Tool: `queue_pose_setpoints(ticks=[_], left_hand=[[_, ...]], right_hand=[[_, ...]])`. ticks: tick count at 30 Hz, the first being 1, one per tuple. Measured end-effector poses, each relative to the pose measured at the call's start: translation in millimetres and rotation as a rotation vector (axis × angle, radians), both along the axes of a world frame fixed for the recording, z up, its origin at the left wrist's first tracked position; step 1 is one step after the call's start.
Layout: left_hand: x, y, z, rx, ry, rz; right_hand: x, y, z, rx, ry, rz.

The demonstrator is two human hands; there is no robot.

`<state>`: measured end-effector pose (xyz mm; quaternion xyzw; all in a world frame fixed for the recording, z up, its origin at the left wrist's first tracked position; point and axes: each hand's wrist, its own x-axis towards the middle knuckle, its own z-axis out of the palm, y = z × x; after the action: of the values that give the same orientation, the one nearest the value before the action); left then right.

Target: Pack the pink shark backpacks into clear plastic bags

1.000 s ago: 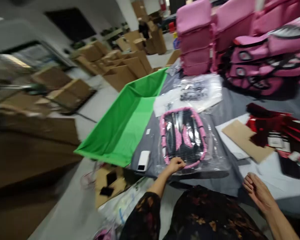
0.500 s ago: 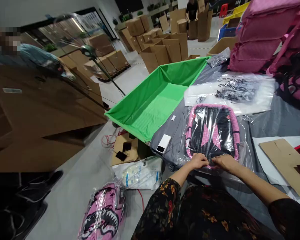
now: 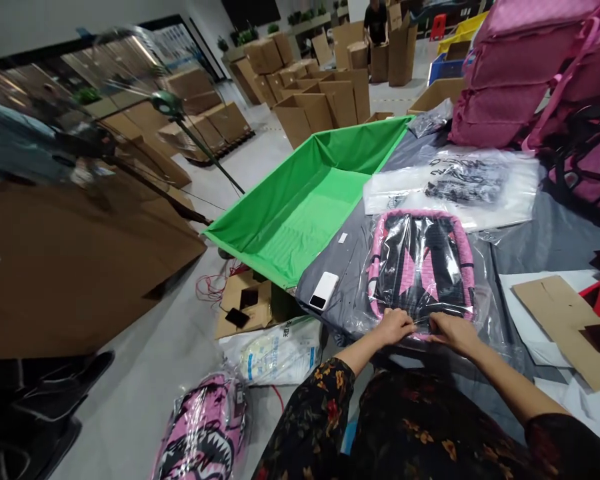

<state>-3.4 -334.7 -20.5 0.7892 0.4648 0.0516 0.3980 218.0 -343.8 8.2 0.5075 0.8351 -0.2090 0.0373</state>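
A pink and black backpack (image 3: 420,267) lies flat on the grey-covered table inside a clear plastic bag (image 3: 484,300). Both hands are at the bag's near edge, by the bottom of the backpack. My left hand (image 3: 396,325) has its fingers curled closed on the plastic. A short way to its right, my right hand (image 3: 454,331) also pinches the plastic, its thumb towards the left hand. The fingertips are partly hidden, so the exact fold of film between them is unclear.
A green fabric bin (image 3: 300,220) adjoins the table's left side. A white power bank (image 3: 324,291) lies near that edge. Printed plastic bags (image 3: 455,187) lie behind the backpack, stacked pink backpacks (image 3: 515,73) beyond. Cardboard (image 3: 565,327) lies right; another bagged backpack (image 3: 205,427) is on the floor.
My right hand has shifted slightly along the bag's near edge, while my left hand stays about where it was. The view has turned a little; the co-worker at left has moved.
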Motion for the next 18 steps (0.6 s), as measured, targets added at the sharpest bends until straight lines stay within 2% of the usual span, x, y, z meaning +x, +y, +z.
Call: queue_pose_setpoints(ticks=[4,8,11,13,15,17,18], left_hand=[[-33,-17,10.5,0.094,-0.008,0.05],[-68,-20,9.6,0.097,0.084,0.183],[-74,-13,9.7,0.086,0.147,0.228],[-68,-10,17.8,0.095,0.166,0.238],[-58,-13,32.5,0.121,0.167,0.236],[-53,-23,41.9,0.17,0.152,0.224],[-56,-28,39.1,0.21,0.138,0.216]], right_hand=[[4,3,-6.8,-0.016,0.03,-0.023],[6,3,-10.0,-0.015,0.087,-0.055],[3,-3,-5.5,-0.008,0.161,-0.061],[9,-19,0.6,0.024,0.249,-0.097],[28,-47,3.9,0.114,0.408,-0.246],[67,-87,-1.9,0.262,0.568,-0.53],[94,-109,-8.4,0.32,0.591,-0.694]])
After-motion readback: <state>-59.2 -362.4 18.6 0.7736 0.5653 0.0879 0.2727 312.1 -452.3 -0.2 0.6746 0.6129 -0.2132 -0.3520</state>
